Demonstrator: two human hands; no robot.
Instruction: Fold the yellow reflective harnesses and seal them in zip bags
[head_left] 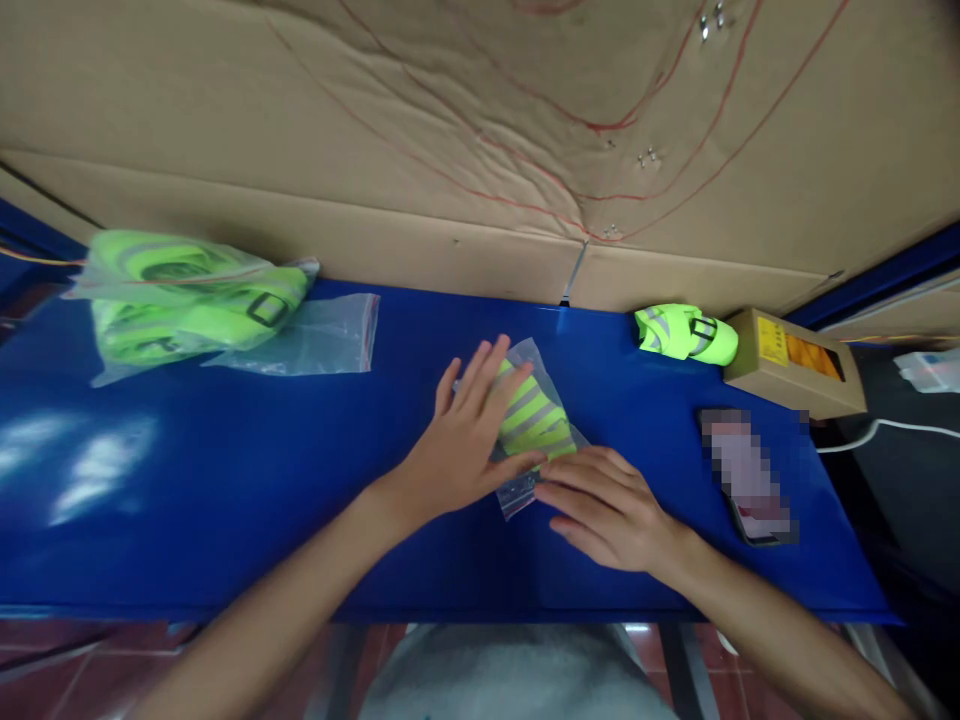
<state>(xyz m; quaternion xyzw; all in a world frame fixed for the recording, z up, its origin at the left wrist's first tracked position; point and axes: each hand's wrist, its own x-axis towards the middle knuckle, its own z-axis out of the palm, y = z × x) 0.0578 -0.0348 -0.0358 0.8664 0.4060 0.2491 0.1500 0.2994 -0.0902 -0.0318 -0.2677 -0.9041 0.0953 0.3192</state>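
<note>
A clear zip bag (517, 492) lies on the blue table in front of me, with a folded neon-yellow and grey striped reflective strap (534, 412) inside. My left hand (469, 450) rests open across the bag's left side, fingers spread and the thumb reaching over its lower part. My right hand (611, 505) touches the bag's lower right edge with fingers stretched and held near each other. Both hands partly cover the bag.
Bagged neon straps (195, 300) are piled at the back left, beside a flat clear bag (315, 335). At the right are a rolled neon strap (684, 333), a cardboard box (799, 365) and a phone (746, 475). A cardboard-covered wall (300, 150) stands behind the blue table (247, 480).
</note>
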